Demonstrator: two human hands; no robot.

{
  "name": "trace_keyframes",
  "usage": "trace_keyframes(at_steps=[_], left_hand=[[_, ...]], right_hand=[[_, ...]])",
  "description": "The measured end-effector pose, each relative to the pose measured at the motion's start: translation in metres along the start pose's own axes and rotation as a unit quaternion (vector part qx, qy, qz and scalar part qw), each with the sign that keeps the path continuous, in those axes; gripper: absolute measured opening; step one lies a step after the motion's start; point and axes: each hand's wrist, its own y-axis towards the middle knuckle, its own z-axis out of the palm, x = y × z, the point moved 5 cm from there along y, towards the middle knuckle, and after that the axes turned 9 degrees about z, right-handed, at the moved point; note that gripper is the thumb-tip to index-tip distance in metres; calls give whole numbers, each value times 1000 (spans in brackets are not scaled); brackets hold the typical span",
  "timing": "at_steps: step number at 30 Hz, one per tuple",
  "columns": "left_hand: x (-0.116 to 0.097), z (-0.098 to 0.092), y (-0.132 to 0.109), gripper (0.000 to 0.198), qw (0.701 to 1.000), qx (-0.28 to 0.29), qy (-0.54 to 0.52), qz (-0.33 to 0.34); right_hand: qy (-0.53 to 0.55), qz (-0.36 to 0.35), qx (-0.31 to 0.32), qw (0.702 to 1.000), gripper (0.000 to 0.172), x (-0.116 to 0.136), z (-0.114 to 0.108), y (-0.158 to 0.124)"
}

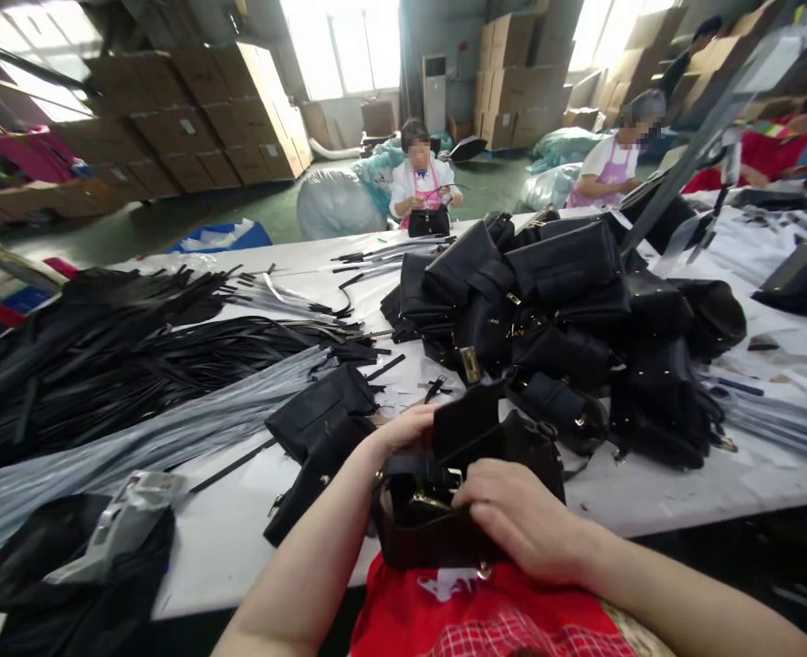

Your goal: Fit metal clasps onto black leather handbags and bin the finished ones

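Close in front of me, a small black handbag [431, 538] rests against the table edge with its flap raised and its mouth facing me. Gold-coloured metal fittings show in the opening. My left hand [407, 433] grips the far side by the raised flap [468, 424], its fingertips hidden behind the bag. With bent fingers, my right hand [513, 511] holds the right side of the mouth, thumb and fingertips by a gold buckle [454, 478]. Whether those fingertips pinch the buckle or only the bag's edge is hard to see.
A large heap of black handbags [560, 274] lies just beyond. Bundles of black straps [171, 365] and grey strips [239, 411] spread across the left. More black bag pieces [321, 411] lie by my left forearm. A co-worker [425, 182] handles a bag across the white table [218, 538].
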Motion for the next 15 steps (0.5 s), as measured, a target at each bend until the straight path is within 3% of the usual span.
trace_keyframes(at_steps=[1,2,4,6,8,11,13,15], left_hand=[[1,8,-5,33,999,49,18,-15],[1,15,-9,36,994,95,44,-22],[-4,25,-15,36,979,164,116,-5],[-11,32,-18,33,958,189,210,41],[-17,43,-22,27,924,206,311,83],[-25,62,-32,15,851,193,467,146],[-30,74,-39,10,795,177,551,183],[-36,79,-44,8,769,147,583,217]], right_hand=[[123,38,-36,991,54,-11,-7,-1],[253,78,-65,962,57,-22,-11,-4],[481,148,-74,861,61,-42,-13,-8],[621,187,-15,761,65,-49,-11,-11],[680,208,52,702,78,-51,-12,-12],[677,240,137,682,88,-56,-15,-15],[645,274,183,689,70,-62,-14,-19],[607,303,187,710,45,-68,-12,-25]])
